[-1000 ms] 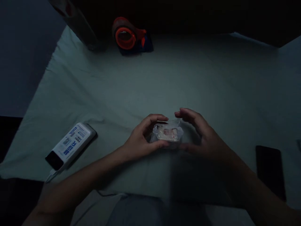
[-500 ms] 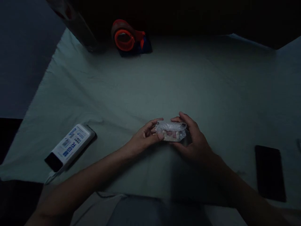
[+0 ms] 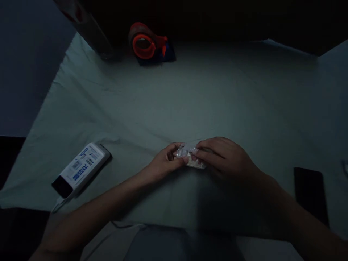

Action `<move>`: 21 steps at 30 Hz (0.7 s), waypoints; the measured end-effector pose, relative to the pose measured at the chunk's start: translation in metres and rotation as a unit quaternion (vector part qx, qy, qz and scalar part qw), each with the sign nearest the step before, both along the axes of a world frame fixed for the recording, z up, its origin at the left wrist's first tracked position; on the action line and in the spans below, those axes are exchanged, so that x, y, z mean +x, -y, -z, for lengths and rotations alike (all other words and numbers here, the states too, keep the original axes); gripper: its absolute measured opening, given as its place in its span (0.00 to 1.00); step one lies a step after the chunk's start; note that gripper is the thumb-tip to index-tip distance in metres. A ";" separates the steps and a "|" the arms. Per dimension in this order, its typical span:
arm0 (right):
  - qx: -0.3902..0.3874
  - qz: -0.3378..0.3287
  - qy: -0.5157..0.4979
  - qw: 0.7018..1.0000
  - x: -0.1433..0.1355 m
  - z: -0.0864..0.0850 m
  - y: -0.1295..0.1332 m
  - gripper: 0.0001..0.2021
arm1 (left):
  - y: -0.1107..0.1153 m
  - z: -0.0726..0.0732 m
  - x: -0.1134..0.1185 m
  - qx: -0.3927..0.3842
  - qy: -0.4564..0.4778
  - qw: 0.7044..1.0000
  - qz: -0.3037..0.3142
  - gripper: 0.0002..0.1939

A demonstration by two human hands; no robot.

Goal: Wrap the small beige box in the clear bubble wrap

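Note:
A small flat packet in clear plastic wrap [image 3: 187, 148] lies between my hands above the near middle of the cloth. Its pale underside shows, with something reddish inside; what it contains is too dim to name. My left hand [image 3: 168, 159] grips the packet's left end, thumb in front and fingers behind. My right hand [image 3: 225, 154] covers the right end, its fingers bent over the top and pressing on the plastic. The right thumb is hidden beneath those fingers.
A white label printer [image 3: 84, 166] with a cable sits on the left. An orange and blue tape dispenser [image 3: 148, 47] stands at the back, near a clear-wrapped roll [image 3: 92, 32]. A dark phone [image 3: 310, 194] lies at the right. Pale green cloth [image 3: 203, 98] covers the table.
My right hand has turned from holding the packet's right side to reaching over its top. The packet has shifted slightly left and down, and its plastic is folded differently.

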State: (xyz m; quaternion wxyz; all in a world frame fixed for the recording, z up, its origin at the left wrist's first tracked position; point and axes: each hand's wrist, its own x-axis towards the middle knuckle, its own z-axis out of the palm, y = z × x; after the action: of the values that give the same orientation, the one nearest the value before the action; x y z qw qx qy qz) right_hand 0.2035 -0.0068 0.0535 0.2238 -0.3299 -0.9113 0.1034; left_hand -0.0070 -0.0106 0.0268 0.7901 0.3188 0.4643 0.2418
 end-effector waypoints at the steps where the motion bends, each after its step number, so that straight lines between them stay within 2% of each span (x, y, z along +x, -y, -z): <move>1: 0.005 -0.010 0.002 1.000 -0.001 0.001 -0.001 0.09 | 0.000 0.000 0.000 0.011 -0.005 1.000 0.006 0.25; 3: -0.014 -0.013 -0.017 1.000 -0.004 0.002 -0.004 0.08 | 0.001 0.001 0.000 0.037 -0.016 0.999 0.017 0.25; 5: -0.069 0.019 -0.072 0.995 -0.005 0.004 -0.007 0.07 | 0.003 0.003 0.001 0.078 -0.027 0.996 0.020 0.27; 7: -0.146 0.094 -0.150 0.973 -0.006 0.005 -0.011 0.05 | 0.006 0.008 0.002 0.133 -0.036 0.990 0.022 0.31; 9: -0.222 0.179 -0.222 0.933 -0.008 0.006 -0.017 0.03 | 0.009 0.014 0.003 0.200 -0.054 0.978 0.027 0.34; 12: -0.292 0.254 -0.292 0.874 -0.014 0.005 -0.027 0.01 | 0.010 0.024 0.002 0.346 -0.131 0.928 0.049 0.39; 14: -0.303 0.275 -0.317 0.856 -0.019 0.003 -0.035 0.01 | 0.010 0.029 0.000 0.435 -0.181 0.879 0.070 0.45; 15: -0.301 0.280 -0.324 0.852 -0.021 0.002 -0.038 0.01 | 0.010 0.030 -0.001 0.463 -0.196 0.861 0.078 0.47; 17: -0.292 0.282 -0.327 0.853 -0.023 0.003 -0.044 0.02 | 0.010 0.032 -0.001 0.485 -0.208 0.845 0.083 0.52; 21: -0.228 0.278 -0.291 0.887 -0.019 0.008 -0.051 0.05 | 0.010 0.029 0.001 0.498 -0.254 0.825 0.083 0.54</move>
State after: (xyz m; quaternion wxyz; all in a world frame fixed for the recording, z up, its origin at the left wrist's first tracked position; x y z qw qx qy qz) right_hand 0.1846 0.0439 0.0458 0.4172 -0.5666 -0.6277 0.3330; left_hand -0.0059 -0.0211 -0.0021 0.3956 0.7562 0.4371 0.2840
